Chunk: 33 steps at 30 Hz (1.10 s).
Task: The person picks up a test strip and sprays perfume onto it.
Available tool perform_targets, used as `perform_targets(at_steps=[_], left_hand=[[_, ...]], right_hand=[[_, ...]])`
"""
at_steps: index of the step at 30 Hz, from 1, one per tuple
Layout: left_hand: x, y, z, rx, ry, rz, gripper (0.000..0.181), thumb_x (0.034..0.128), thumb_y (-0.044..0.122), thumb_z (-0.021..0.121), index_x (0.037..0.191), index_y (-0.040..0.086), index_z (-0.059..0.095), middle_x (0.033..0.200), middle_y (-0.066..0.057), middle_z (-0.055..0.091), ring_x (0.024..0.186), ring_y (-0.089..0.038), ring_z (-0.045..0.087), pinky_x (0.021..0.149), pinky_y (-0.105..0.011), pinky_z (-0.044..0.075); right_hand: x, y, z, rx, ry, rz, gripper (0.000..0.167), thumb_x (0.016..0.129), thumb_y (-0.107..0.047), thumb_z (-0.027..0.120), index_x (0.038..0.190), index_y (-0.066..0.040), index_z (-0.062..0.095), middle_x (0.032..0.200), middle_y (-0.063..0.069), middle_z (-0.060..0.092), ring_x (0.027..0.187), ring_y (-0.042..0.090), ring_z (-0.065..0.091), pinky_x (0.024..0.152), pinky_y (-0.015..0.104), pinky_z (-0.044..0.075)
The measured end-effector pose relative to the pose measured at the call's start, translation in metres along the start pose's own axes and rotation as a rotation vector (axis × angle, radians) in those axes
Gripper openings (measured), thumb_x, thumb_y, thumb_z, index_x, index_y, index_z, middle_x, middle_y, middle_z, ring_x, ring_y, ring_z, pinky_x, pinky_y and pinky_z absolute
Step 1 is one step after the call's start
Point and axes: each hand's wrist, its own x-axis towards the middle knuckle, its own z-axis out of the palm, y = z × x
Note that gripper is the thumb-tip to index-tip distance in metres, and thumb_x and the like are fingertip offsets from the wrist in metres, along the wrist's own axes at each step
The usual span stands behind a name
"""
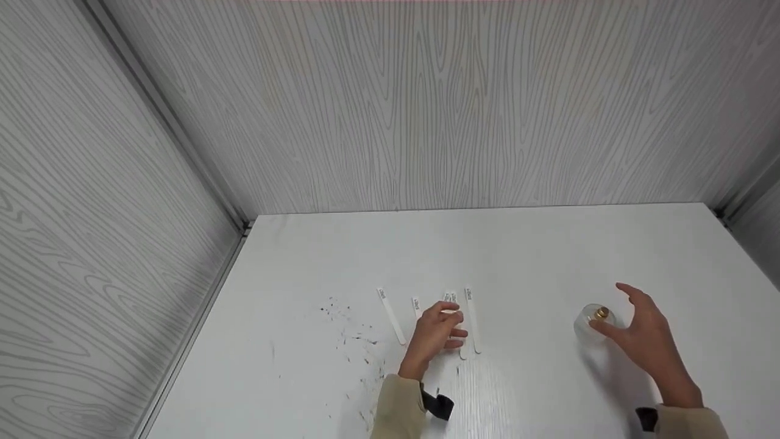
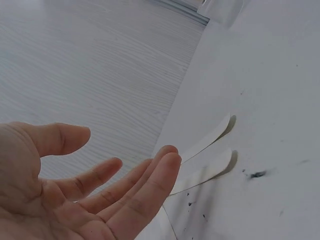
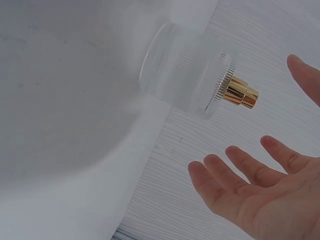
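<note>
The left hand (image 1: 434,334), relaxed and released, is among white paper strips (image 1: 391,317) spread from its ten to two o'clock. The right hand (image 1: 646,335), also released, curves beside a gold-necked glass bottle (image 3: 182,70), at its nine o'clock. Dark flecks (image 1: 365,341) dot the tabletop (image 1: 518,262) at the left hand's nine o'clock.

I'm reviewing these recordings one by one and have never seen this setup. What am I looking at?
There is no robot here, only a person's two bare hands. The wide picture comes from a camera worn on the head, looking forward and down; the other two come from a camera on each wrist. On the white table lie several narrow white strips and some dark specks; a clear bottle with a gold-coloured top stands upright. The left hand is at the strips, whether touching I can't tell; the right hand is open beside the bottle. Neither holds anything.
</note>
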Motion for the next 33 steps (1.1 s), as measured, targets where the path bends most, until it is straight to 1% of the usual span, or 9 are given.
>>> perform_targets(at_steps=[4, 9, 15, 21, 28, 33], left_hand=[[0.003, -0.001, 0.003, 0.025, -0.003, -0.03, 0.038, 0.1008, 0.02, 0.059, 0.132, -0.001, 0.058, 0.112, -0.013, 0.068, 0.09, -0.025, 0.073, 0.074, -0.033, 0.062], [0.008, -0.001, 0.006, 0.083, -0.002, -0.058, 0.037, 0.101, 0.022, 0.059, 0.131, 0.0, 0.059, 0.106, -0.01, 0.067, 0.086, -0.021, 0.073, 0.073, -0.032, 0.062], [0.013, 0.0, 0.01, 0.12, 0.018, -0.091, 0.036, 0.1009, 0.022, 0.059, 0.131, 0.002, 0.06, 0.102, -0.008, 0.065, 0.082, -0.019, 0.072, 0.07, -0.03, 0.061], [0.017, 0.003, 0.014, 0.133, 0.046, -0.135, 0.035, 0.0995, 0.022, 0.062, 0.129, 0.004, 0.061, 0.098, -0.006, 0.063, 0.08, -0.018, 0.072, 0.067, -0.029, 0.061], [0.019, 0.006, 0.018, 0.158, 0.049, -0.137, 0.038, 0.0986, 0.021, 0.063, 0.13, 0.001, 0.06, 0.097, -0.008, 0.067, 0.081, -0.02, 0.073, 0.068, -0.03, 0.061], [0.021, 0.005, 0.021, 0.171, 0.07, -0.14, 0.035, 0.0978, 0.017, 0.064, 0.129, 0.001, 0.062, 0.094, -0.007, 0.069, 0.078, -0.018, 0.072, 0.066, -0.028, 0.06]], right_hand=[[0.001, -0.001, -0.001, 0.005, -0.011, 0.012, 0.082, 0.087, -0.014, 0.08, 0.146, 0.015, 0.031, 0.143, 0.044, 0.033, 0.128, 0.06, 0.036, 0.097, 0.072, 0.036], [0.001, 0.0, -0.001, 0.008, -0.006, 0.015, 0.081, 0.086, -0.013, 0.079, 0.146, 0.015, 0.032, 0.143, 0.044, 0.033, 0.128, 0.06, 0.036, 0.098, 0.072, 0.036], [0.001, 0.0, -0.001, 0.023, -0.011, 0.025, 0.082, 0.087, -0.015, 0.079, 0.146, 0.015, 0.032, 0.144, 0.044, 0.032, 0.129, 0.06, 0.035, 0.099, 0.072, 0.035], [0.003, -0.002, -0.003, 0.023, -0.023, 0.034, 0.083, 0.087, -0.015, 0.079, 0.147, 0.015, 0.03, 0.145, 0.044, 0.031, 0.13, 0.06, 0.034, 0.1, 0.072, 0.034], [0.004, -0.001, -0.002, 0.006, -0.01, 0.016, 0.08, 0.087, -0.014, 0.078, 0.145, 0.016, 0.031, 0.144, 0.044, 0.031, 0.129, 0.06, 0.034, 0.1, 0.072, 0.034], [0.004, -0.001, -0.002, -0.005, -0.017, 0.033, 0.08, 0.088, -0.014, 0.078, 0.145, 0.016, 0.031, 0.144, 0.045, 0.031, 0.129, 0.061, 0.033, 0.101, 0.073, 0.033]])
